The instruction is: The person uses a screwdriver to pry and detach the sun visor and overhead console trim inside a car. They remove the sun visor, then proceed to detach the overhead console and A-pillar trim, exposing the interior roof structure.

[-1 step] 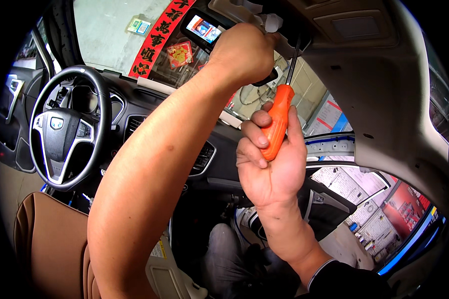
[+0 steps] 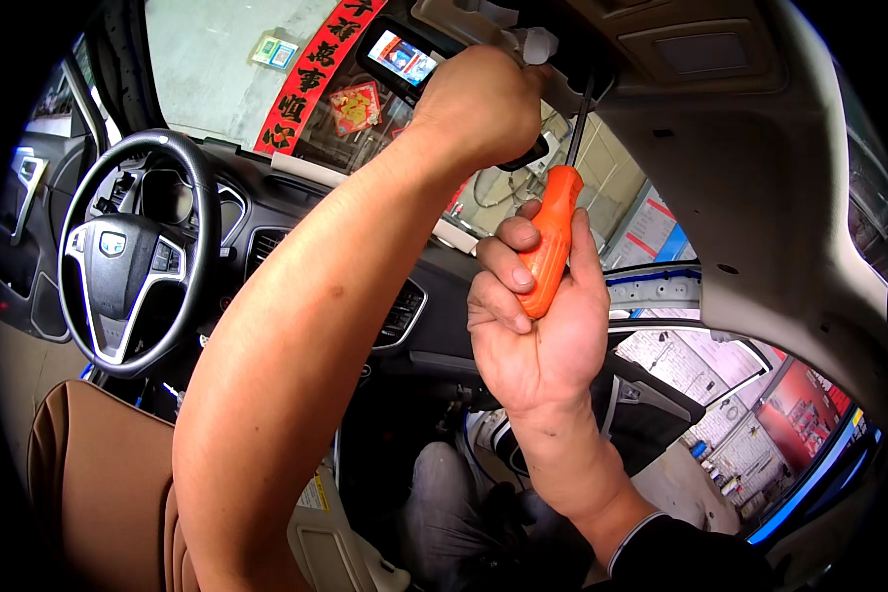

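Note:
My right hand (image 2: pixel 543 306) wraps its fingers round the orange handle of a screwdriver (image 2: pixel 553 237), palm turned toward me. The metal shaft points upward, and its tip disappears into the dark gap at the front edge of the roof lining (image 2: pixel 760 187). Beside it, my left hand (image 2: pixel 488 104) is raised and curled, its back toward me, close to the dark rear-view mirror (image 2: pixel 390 59) with a lit screen. Its fingers are hidden behind the hand, so what they hold does not show. A pale translucent plastic piece (image 2: pixel 538 44) sits just above that hand.
At left are a black steering wheel (image 2: pixel 207 247) and a brown seat (image 2: pixel 99 483). The dark dashboard (image 2: pixel 306 202) runs below the windscreen. An open door (image 2: pixel 651 405) lies at right, with a sun visor (image 2: pixel 705 54) overhead at upper right.
The orange screwdriver handle has turned very slightly in my right fingers. My left hand and the surroundings look the same.

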Action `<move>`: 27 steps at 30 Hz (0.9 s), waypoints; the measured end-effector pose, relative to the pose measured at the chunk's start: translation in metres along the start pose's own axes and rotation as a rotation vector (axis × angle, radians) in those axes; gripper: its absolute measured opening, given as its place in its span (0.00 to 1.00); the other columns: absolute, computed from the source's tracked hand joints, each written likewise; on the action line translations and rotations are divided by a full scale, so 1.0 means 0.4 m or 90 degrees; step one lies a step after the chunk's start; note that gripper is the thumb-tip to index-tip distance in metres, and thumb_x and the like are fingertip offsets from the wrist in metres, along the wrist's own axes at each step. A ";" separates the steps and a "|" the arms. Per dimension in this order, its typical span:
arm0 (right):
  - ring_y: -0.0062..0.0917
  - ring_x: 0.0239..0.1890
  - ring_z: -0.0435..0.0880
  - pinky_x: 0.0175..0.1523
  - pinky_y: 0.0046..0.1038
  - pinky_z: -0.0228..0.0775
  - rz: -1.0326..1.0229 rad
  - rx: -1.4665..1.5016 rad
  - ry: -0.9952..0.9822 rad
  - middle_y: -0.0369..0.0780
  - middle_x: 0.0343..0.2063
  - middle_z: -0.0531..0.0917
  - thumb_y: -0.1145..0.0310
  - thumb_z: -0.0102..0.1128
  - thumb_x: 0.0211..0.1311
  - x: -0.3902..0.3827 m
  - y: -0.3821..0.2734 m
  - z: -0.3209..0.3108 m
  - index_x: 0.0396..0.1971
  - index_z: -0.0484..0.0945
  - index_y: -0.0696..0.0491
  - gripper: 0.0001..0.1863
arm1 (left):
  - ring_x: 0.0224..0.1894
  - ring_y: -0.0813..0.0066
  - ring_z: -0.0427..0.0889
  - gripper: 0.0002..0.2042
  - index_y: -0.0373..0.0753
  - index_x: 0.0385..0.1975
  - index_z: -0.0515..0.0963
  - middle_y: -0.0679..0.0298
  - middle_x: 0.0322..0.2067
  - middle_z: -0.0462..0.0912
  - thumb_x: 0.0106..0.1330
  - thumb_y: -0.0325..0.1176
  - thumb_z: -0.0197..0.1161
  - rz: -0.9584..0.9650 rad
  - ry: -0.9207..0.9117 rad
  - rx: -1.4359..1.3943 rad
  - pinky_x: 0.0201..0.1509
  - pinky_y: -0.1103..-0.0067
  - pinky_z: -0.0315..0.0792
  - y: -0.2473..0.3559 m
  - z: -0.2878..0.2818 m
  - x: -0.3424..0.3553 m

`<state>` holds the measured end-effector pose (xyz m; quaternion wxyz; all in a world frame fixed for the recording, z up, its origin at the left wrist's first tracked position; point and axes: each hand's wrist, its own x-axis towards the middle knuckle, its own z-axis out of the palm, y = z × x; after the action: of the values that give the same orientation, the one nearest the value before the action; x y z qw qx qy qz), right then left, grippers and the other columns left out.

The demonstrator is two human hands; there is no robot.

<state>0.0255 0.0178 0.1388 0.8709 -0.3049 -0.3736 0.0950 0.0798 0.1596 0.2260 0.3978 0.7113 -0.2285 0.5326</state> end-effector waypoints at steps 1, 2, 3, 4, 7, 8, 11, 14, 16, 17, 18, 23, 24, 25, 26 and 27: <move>0.23 0.27 0.71 0.19 0.19 0.60 0.008 0.014 -0.009 0.41 0.34 0.76 0.53 0.47 0.78 -0.002 0.000 0.007 0.45 0.72 0.59 0.21 | 0.43 0.50 0.86 0.22 0.46 0.57 0.82 0.50 0.38 0.87 0.65 0.29 0.50 0.007 0.000 0.010 0.47 0.61 0.80 0.000 0.000 0.001; 0.24 0.27 0.71 0.19 0.19 0.61 0.015 0.028 -0.018 0.41 0.35 0.76 0.53 0.46 0.79 -0.003 0.001 0.014 0.45 0.72 0.60 0.21 | 0.43 0.50 0.86 0.22 0.46 0.57 0.82 0.50 0.39 0.87 0.65 0.29 0.50 0.015 0.001 0.020 0.47 0.61 0.80 0.001 0.000 0.002; 0.24 0.28 0.71 0.19 0.19 0.61 0.023 0.043 -0.028 0.42 0.36 0.76 0.53 0.46 0.79 -0.004 0.000 0.019 0.45 0.72 0.61 0.22 | 0.43 0.51 0.86 0.22 0.46 0.57 0.81 0.50 0.39 0.87 0.65 0.29 0.50 0.013 0.001 0.017 0.47 0.61 0.80 0.002 -0.002 0.004; 0.24 0.28 0.71 0.19 0.19 0.61 0.033 0.042 -0.029 0.42 0.36 0.76 0.54 0.47 0.78 -0.003 0.000 0.017 0.44 0.72 0.61 0.22 | 0.43 0.51 0.86 0.22 0.47 0.57 0.81 0.51 0.39 0.87 0.64 0.29 0.50 0.009 -0.001 0.013 0.47 0.61 0.80 0.002 -0.004 0.002; 0.24 0.29 0.73 0.21 0.18 0.64 0.076 0.055 -0.021 0.43 0.35 0.76 0.55 0.52 0.76 0.007 -0.008 0.000 0.41 0.73 0.62 0.21 | 0.43 0.52 0.86 0.22 0.47 0.57 0.82 0.52 0.38 0.87 0.63 0.29 0.51 -0.006 -0.018 0.030 0.46 0.62 0.80 0.013 -0.014 -0.001; 0.24 0.30 0.73 0.21 0.19 0.65 0.064 0.060 0.022 0.42 0.36 0.76 0.55 0.53 0.75 0.009 -0.010 -0.002 0.41 0.73 0.62 0.21 | 0.42 0.52 0.86 0.23 0.47 0.57 0.82 0.53 0.38 0.87 0.63 0.29 0.51 -0.014 -0.026 0.039 0.46 0.62 0.80 0.017 -0.014 -0.003; 0.24 0.30 0.73 0.24 0.22 0.68 -0.006 -0.011 0.121 0.39 0.35 0.77 0.55 0.53 0.75 0.010 -0.008 0.016 0.42 0.73 0.59 0.19 | 0.42 0.53 0.87 0.23 0.49 0.56 0.82 0.54 0.37 0.88 0.62 0.29 0.52 0.105 0.035 0.170 0.45 0.63 0.80 -0.027 0.039 0.039; 0.24 0.30 0.73 0.25 0.22 0.68 -0.026 -0.117 0.103 0.37 0.34 0.77 0.55 0.51 0.76 -0.002 -0.007 0.028 0.43 0.72 0.57 0.18 | 0.41 0.54 0.87 0.23 0.51 0.56 0.83 0.55 0.36 0.88 0.61 0.30 0.52 0.084 0.084 0.130 0.44 0.62 0.80 -0.032 0.062 0.039; 0.23 0.29 0.74 0.23 0.21 0.66 0.002 -0.116 0.026 0.37 0.34 0.77 0.54 0.49 0.76 0.008 -0.024 0.001 0.45 0.73 0.56 0.18 | 0.43 0.53 0.87 0.22 0.52 0.55 0.83 0.55 0.37 0.88 0.61 0.30 0.52 0.057 0.087 0.127 0.46 0.62 0.80 -0.024 0.071 0.040; 0.23 0.29 0.74 0.23 0.20 0.66 0.017 -0.103 -0.007 0.37 0.34 0.78 0.55 0.50 0.76 0.014 -0.033 -0.012 0.45 0.73 0.56 0.17 | 0.43 0.53 0.87 0.22 0.52 0.54 0.83 0.55 0.38 0.87 0.62 0.30 0.52 0.040 0.088 0.101 0.47 0.62 0.80 -0.020 0.075 0.037; 0.23 0.29 0.74 0.22 0.20 0.66 0.032 -0.089 -0.041 0.37 0.34 0.78 0.55 0.50 0.76 0.017 -0.040 -0.015 0.45 0.73 0.56 0.17 | 0.44 0.52 0.87 0.22 0.52 0.54 0.83 0.55 0.39 0.87 0.62 0.30 0.53 0.022 0.090 0.077 0.48 0.63 0.81 -0.016 0.078 0.036; 0.23 0.30 0.75 0.22 0.20 0.67 -0.084 -0.110 0.172 0.38 0.35 0.79 0.57 0.54 0.75 0.028 0.009 0.034 0.47 0.76 0.52 0.14 | 0.49 0.50 0.85 0.16 0.51 0.51 0.85 0.53 0.43 0.87 0.68 0.33 0.53 -0.036 0.086 -0.035 0.52 0.63 0.80 -0.004 0.062 0.018; 0.23 0.30 0.75 0.23 0.20 0.67 -0.060 -0.115 0.139 0.37 0.35 0.79 0.58 0.55 0.74 0.030 0.011 0.033 0.47 0.76 0.52 0.14 | 0.49 0.50 0.85 0.16 0.52 0.50 0.85 0.53 0.43 0.87 0.68 0.34 0.53 -0.079 0.078 -0.061 0.52 0.63 0.80 0.000 0.055 0.020; 0.23 0.31 0.75 0.23 0.19 0.68 -0.037 -0.122 0.108 0.37 0.35 0.79 0.59 0.57 0.74 0.028 0.008 0.026 0.47 0.76 0.52 0.13 | 0.49 0.50 0.85 0.15 0.53 0.50 0.85 0.54 0.44 0.87 0.68 0.35 0.54 -0.121 0.070 -0.090 0.52 0.63 0.80 0.008 0.053 0.024; 0.23 0.31 0.75 0.24 0.19 0.68 -0.015 -0.128 0.077 0.37 0.35 0.79 0.60 0.58 0.73 0.027 0.004 0.018 0.47 0.77 0.52 0.12 | 0.49 0.50 0.85 0.15 0.53 0.49 0.85 0.54 0.44 0.87 0.69 0.36 0.54 -0.163 0.061 -0.118 0.53 0.63 0.79 0.012 0.049 0.027; 0.22 0.32 0.75 0.25 0.19 0.68 0.006 -0.119 0.046 0.37 0.35 0.79 0.59 0.58 0.73 0.032 -0.005 0.008 0.47 0.77 0.52 0.12 | 0.49 0.50 0.85 0.15 0.53 0.50 0.86 0.54 0.45 0.87 0.70 0.38 0.54 -0.145 0.065 -0.118 0.53 0.63 0.79 0.012 0.046 0.024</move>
<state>0.0319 0.0226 0.1495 0.8512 -0.3895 -0.3478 0.0531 0.0901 0.1429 0.2346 0.5309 0.6645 -0.1739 0.4963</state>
